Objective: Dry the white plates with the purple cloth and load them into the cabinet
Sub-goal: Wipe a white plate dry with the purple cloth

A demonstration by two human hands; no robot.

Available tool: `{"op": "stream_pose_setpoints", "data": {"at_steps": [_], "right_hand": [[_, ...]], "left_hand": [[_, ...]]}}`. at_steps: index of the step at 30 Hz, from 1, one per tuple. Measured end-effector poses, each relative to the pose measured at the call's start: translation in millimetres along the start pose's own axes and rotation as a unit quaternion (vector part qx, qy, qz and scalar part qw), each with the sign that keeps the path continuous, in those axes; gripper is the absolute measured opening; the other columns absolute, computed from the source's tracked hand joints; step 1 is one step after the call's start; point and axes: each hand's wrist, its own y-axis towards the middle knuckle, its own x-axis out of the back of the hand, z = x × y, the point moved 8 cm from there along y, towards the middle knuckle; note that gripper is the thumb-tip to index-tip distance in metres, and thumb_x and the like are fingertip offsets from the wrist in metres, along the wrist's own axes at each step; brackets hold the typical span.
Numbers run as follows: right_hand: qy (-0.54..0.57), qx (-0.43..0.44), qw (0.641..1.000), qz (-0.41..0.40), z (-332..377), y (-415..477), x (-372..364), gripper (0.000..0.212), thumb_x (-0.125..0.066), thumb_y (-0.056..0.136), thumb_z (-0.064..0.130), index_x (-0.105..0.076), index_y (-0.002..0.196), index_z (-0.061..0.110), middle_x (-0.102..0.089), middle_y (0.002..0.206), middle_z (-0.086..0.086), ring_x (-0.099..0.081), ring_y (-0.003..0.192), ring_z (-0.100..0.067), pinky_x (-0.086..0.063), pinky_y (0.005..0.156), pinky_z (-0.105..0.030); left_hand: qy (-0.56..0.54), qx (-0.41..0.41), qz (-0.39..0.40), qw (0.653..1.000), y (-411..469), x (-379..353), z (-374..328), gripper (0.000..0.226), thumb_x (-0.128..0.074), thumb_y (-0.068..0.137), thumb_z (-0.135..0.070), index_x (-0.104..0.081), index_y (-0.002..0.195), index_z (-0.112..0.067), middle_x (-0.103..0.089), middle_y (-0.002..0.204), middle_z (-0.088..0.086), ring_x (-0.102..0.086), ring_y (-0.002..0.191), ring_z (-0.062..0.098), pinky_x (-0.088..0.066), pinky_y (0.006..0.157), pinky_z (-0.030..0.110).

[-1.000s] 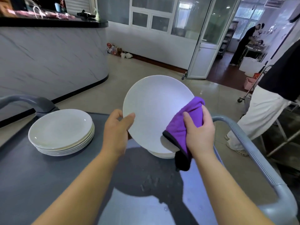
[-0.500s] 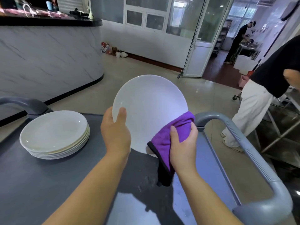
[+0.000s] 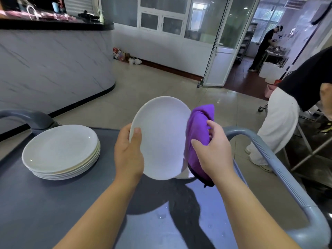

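Note:
A white plate (image 3: 161,139) stands tilted above the grey cart top (image 3: 62,209). My left hand (image 3: 128,155) grips its left rim, thumb on the face. Gripped by my right hand (image 3: 212,151), the purple cloth (image 3: 198,130) is bunched against the plate's right edge and wraps towards its back. Under the held plate, the rim of another white plate (image 3: 185,175) shows on the cart. A stack of several white plates (image 3: 61,151) sits on the cart's left side. No cabinet is in view.
Grey cart handles rise at the left (image 3: 27,117) and right (image 3: 280,169). A person in white trousers (image 3: 276,126) stands close on the right. A marble counter (image 3: 53,69) curves at the left; another person (image 3: 264,47) works beyond the open glass door (image 3: 224,42).
The plate has turned more edge-on and narrower in view. My right hand slid the cloth from the plate's lower face up to its right rim. The view shifted slightly.

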Motion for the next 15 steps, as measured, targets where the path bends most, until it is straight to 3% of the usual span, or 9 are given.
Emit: {"op": "stream_pose_setpoints", "data": {"at_steps": [2, 6, 10, 13, 15], "right_hand": [[-0.016, 0.03, 0.999, -0.007, 10, 4, -12, 0.059, -0.065, 0.085, 0.02, -0.044, 0.139, 0.023, -0.055, 0.129, 0.007, -0.052, 0.116, -0.018, -0.043, 0.093, -0.035], [-0.006, 0.138, 0.99, 0.003, 33, 1, -39, 0.051, -0.062, 0.087, 0.016, -0.051, 0.136, 0.018, -0.05, 0.123, 0.003, -0.049, 0.11, -0.015, -0.035, 0.081, -0.022], [-0.064, 0.32, 0.942, 0.077, 47, -24, -63, 0.055, -0.056, 0.074, 0.006, -0.059, 0.128, 0.018, -0.048, 0.123, 0.005, -0.053, 0.103, -0.025, -0.04, 0.077, -0.026], [-0.09, 0.409, 0.897, 0.14, 31, -45, -73, 0.056, -0.056, 0.072, -0.001, -0.059, 0.123, 0.022, -0.05, 0.118, 0.002, -0.052, 0.095, -0.027, -0.047, 0.073, -0.033], [-0.114, 0.427, 0.887, 0.136, 14, -51, -74, 0.059, -0.055, 0.07, -0.004, -0.054, 0.121, 0.027, -0.048, 0.116, 0.005, -0.049, 0.094, -0.024, -0.05, 0.071, -0.038]], "left_hand": [[0.005, -0.013, 0.041, 0.999, -2, -9, -2, 0.021, -0.044, 0.101, -0.024, -0.059, 0.095, -0.038, -0.064, 0.09, -0.017, -0.059, 0.071, -0.011, -0.045, 0.058, 0.006], [0.009, -0.032, 0.086, 0.996, -4, -17, -4, 0.021, -0.047, 0.1, -0.021, -0.062, 0.101, -0.035, -0.069, 0.091, -0.019, -0.063, 0.082, -0.001, -0.05, 0.067, 0.014], [-0.001, -0.021, 0.054, 0.998, 8, -4, -6, 0.022, -0.045, 0.101, -0.025, -0.064, 0.094, -0.032, -0.068, 0.088, -0.008, -0.061, 0.078, 0.005, -0.05, 0.07, 0.021], [0.023, -0.023, 0.018, 0.999, 15, 10, -7, 0.021, -0.044, 0.101, -0.027, -0.062, 0.09, -0.027, -0.061, 0.08, -0.011, -0.054, 0.066, -0.007, -0.044, 0.064, 0.009], [0.033, -0.018, 0.009, 0.999, 17, 15, -6, 0.02, -0.044, 0.101, -0.029, -0.061, 0.091, -0.028, -0.06, 0.079, -0.013, -0.053, 0.063, -0.009, -0.041, 0.06, 0.007]]}}
